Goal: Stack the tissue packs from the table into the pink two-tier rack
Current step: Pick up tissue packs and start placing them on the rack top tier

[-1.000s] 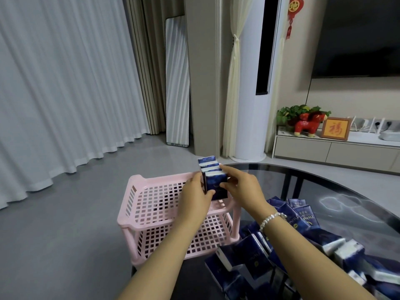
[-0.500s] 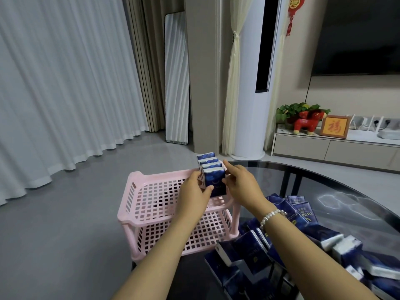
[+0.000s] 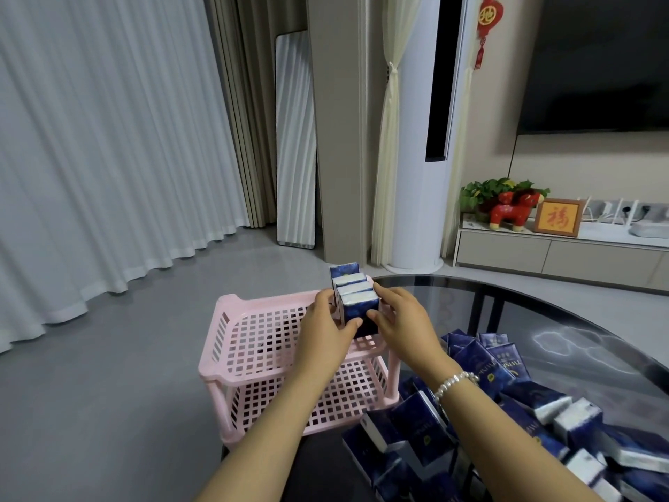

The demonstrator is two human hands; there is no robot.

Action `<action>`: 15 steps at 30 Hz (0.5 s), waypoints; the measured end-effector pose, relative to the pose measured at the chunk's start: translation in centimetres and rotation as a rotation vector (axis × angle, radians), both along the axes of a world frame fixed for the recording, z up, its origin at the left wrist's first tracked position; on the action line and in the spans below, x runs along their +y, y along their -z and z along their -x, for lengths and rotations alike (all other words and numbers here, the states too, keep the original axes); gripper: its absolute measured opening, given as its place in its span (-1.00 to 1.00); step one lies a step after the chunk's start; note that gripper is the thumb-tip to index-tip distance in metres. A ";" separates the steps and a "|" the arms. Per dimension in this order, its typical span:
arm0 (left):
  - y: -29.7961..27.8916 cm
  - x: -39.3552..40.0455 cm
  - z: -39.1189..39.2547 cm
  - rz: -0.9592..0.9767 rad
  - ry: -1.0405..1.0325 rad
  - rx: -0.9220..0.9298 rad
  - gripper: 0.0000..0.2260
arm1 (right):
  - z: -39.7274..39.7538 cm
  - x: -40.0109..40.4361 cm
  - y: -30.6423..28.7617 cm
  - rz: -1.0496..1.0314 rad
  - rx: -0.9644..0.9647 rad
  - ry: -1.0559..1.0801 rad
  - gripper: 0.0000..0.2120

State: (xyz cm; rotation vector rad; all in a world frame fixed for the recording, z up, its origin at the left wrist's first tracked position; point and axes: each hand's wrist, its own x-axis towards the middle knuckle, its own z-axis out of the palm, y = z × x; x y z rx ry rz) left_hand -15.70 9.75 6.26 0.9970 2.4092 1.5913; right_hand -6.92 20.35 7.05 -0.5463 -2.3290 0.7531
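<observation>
Packs (image 3: 356, 302) stand pinched on edge between my left hand (image 3: 327, 329) and right hand (image 3: 400, 320) in the rack (image 3: 260, 335) top tier's far right corner; I'd squeeze evenly, then let go slowly.

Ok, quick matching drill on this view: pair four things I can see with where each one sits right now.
1. held tissue packs
2. loose tissue packs
3. pink rack
4. bead bracelet

a. heaped on the glass table
b. on the right wrist
c. between left hand and right hand, over the top tier
d. beside the table's left edge

Pairs: 1-c, 2-a, 3-d, 4-b
</observation>
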 end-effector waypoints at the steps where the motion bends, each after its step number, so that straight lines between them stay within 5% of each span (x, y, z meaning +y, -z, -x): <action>1: 0.0 0.0 0.0 -0.006 0.001 -0.001 -0.50 | 0.0 0.0 0.0 0.002 0.007 0.000 -0.50; 9: -0.3 -0.4 -0.4 0.008 -0.030 0.025 -0.49 | -0.4 -0.4 -0.2 0.016 0.017 -0.003 -0.49; 15: -0.2 -1.9 -2.3 -0.034 -0.104 0.277 -0.63 | -2.6 -1.2 -0.2 0.007 0.077 0.041 -0.60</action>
